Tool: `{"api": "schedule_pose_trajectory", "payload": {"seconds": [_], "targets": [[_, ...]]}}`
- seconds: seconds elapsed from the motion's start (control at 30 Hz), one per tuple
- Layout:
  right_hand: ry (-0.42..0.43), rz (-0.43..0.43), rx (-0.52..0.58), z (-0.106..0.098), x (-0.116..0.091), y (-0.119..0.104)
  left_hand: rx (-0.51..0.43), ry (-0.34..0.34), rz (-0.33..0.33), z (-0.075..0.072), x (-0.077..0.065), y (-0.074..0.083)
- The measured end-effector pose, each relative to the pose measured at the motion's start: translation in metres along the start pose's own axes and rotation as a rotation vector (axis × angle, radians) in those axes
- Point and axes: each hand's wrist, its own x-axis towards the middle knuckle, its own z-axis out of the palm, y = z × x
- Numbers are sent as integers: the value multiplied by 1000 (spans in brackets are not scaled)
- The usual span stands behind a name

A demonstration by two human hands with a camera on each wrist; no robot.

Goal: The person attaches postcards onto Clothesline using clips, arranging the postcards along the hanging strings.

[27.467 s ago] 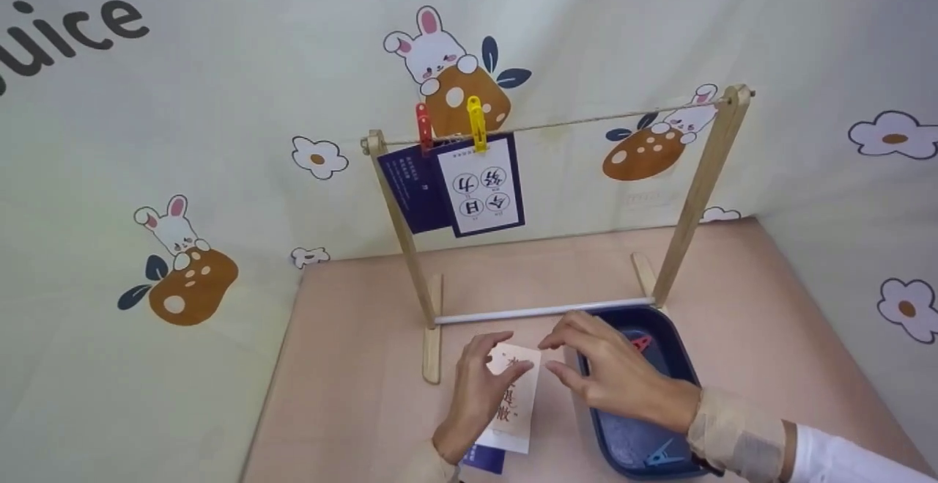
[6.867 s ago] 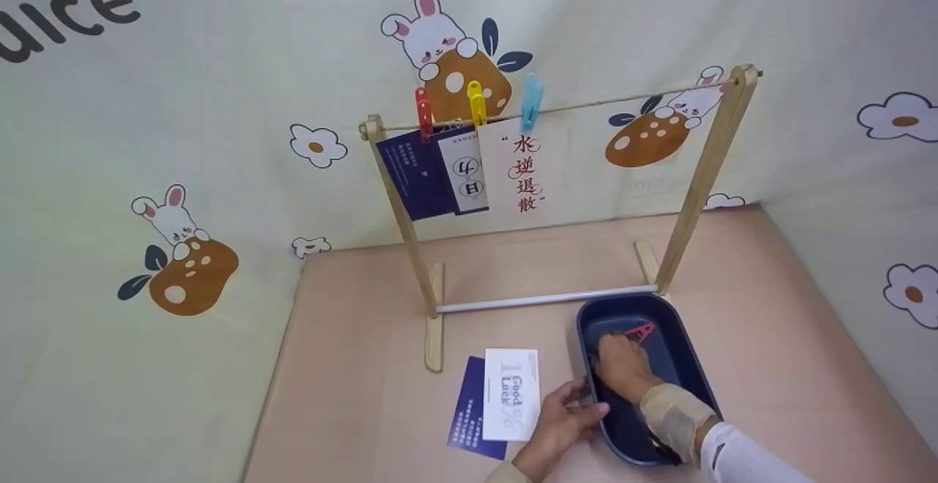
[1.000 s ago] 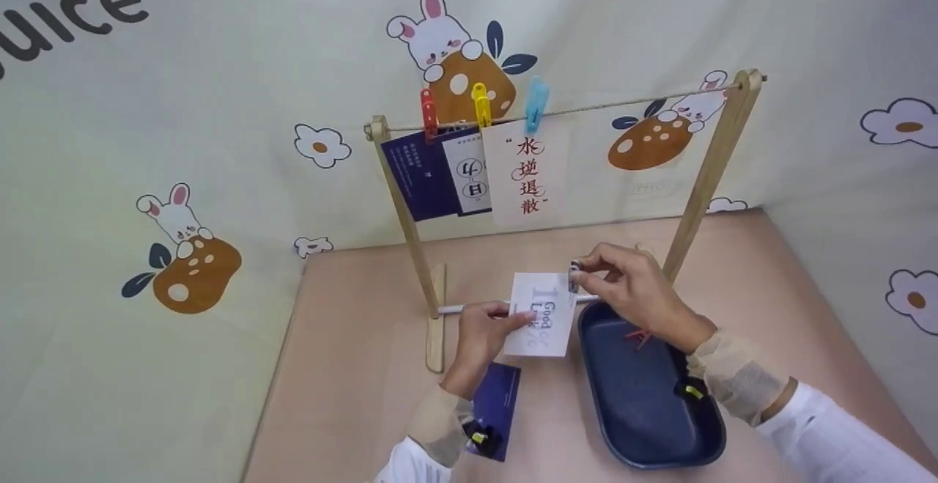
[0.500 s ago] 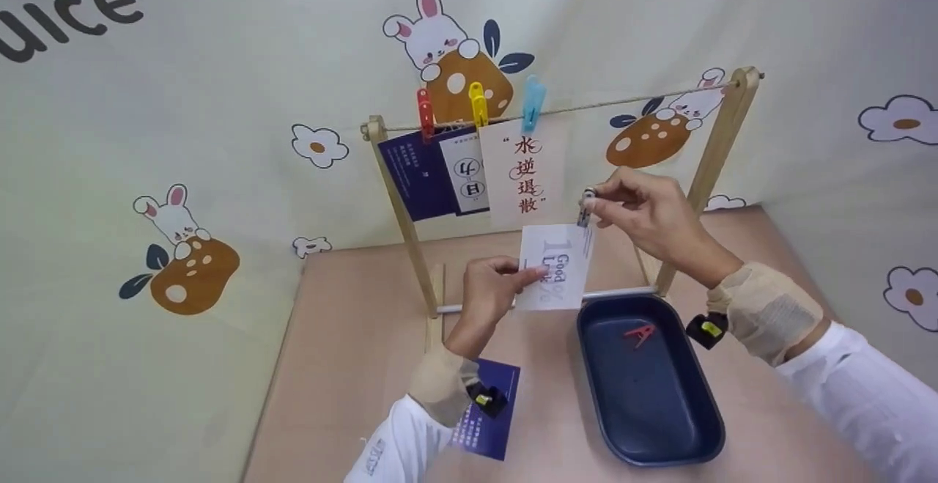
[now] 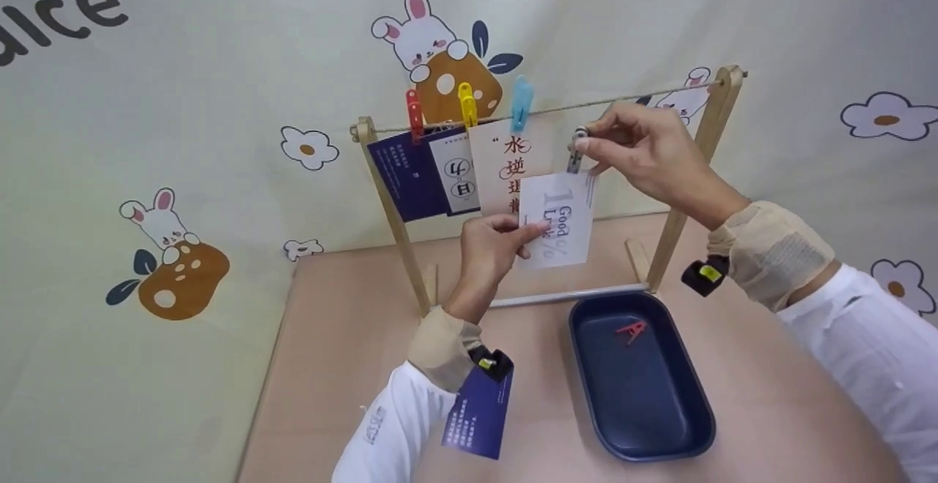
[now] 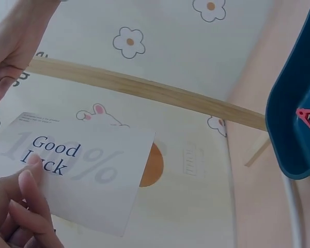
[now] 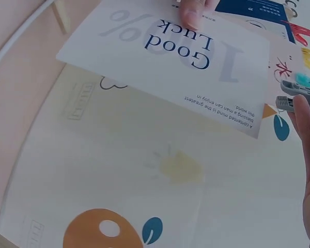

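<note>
Left hand (image 5: 489,252) pinching "Good Luck" card (image 5: 577,212), below right hand (image 5: 656,157) pinching grey clothespin (image 5: 574,157). Likely hanging step; next, presumably, raise card to twine (image 5: 560,108) above fingertips.

Pale rabbit-print walls (image 5: 242,80) around pinkish tabletop (image 5: 352,380)

Card (image 6: 95,175) close in both wrist views
</note>
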Motion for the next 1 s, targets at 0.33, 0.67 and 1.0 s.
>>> {"api": "schedule_pose_trajectory", "payload": {"seconds": [0.33, 0.67, 1.0], "targets": [[43, -18, 94, -17, 19, -36, -148, -54, 28, -5, 8, 26], [31, 32, 57, -30, 40, -43, -210, -103, 18, -4, 16, 42], [-58, 77, -5, -32, 54, -31, -215, -103, 23, -6, 18, 48]]}}
